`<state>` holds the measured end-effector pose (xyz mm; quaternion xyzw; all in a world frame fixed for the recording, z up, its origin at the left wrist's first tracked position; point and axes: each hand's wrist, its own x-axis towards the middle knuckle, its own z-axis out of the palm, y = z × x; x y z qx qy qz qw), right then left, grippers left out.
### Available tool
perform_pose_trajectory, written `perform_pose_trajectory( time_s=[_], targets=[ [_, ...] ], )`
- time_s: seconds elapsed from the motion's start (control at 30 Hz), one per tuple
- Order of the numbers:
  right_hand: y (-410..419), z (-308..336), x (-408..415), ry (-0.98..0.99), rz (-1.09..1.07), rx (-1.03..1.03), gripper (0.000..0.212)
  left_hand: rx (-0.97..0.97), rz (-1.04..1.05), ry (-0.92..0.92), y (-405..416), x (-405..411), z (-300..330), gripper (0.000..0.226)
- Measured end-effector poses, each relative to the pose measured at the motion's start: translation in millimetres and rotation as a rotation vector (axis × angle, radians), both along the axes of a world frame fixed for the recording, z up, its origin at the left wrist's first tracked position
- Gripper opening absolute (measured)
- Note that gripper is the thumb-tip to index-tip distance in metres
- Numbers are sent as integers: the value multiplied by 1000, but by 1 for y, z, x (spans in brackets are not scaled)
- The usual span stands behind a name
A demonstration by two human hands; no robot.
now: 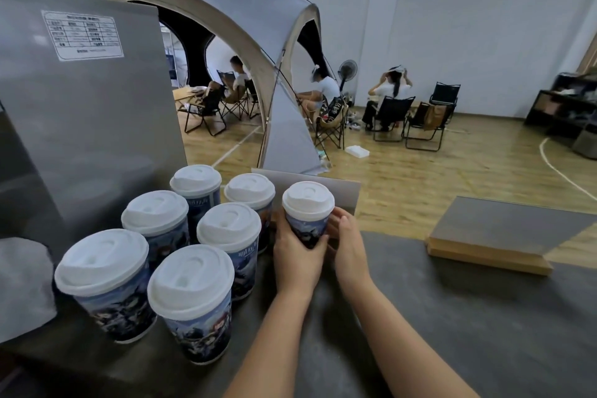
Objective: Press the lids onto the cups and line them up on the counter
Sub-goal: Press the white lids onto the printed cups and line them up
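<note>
Now 7 lidded cups on counter (484, 317): 6 paired at 9 o'clock, 7th cup (308, 223) at 12, gripped by left hand (298, 254); right hand (347, 244) cups its far side, fingers prob. curled, partly hidden.

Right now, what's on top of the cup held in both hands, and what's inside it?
A white lid sits on the held cup, gripped by the left hand and right hand. The lid covers the opening, so the contents can't be seen.

held cup (307, 229) base hidden, label (82, 35) text unreadable
</note>
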<state>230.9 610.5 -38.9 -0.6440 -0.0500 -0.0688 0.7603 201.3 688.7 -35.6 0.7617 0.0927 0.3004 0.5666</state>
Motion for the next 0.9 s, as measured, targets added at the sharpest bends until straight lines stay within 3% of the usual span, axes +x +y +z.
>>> perform_pose_trajectory(
  time_s=[0.33, 0.43, 0.67, 0.9],
  targets=[
    [-15, 6, -11, -15, -57, -42, 25, -3, 45, 121, -6, -9, -7, 104],
    [-40, 6, -17, 1, -138, -65, 21, -56, -3, 180, -7, -34, -12, 87],
    [-129, 13, -45, 91, -240, -75, 27, -354, -183, 190, -32, -73, -2, 22],
    [-225, 15, -95, 116, -385, -25, 32, -313, -482, 228, -134, -77, 9, 17]
  ],
)
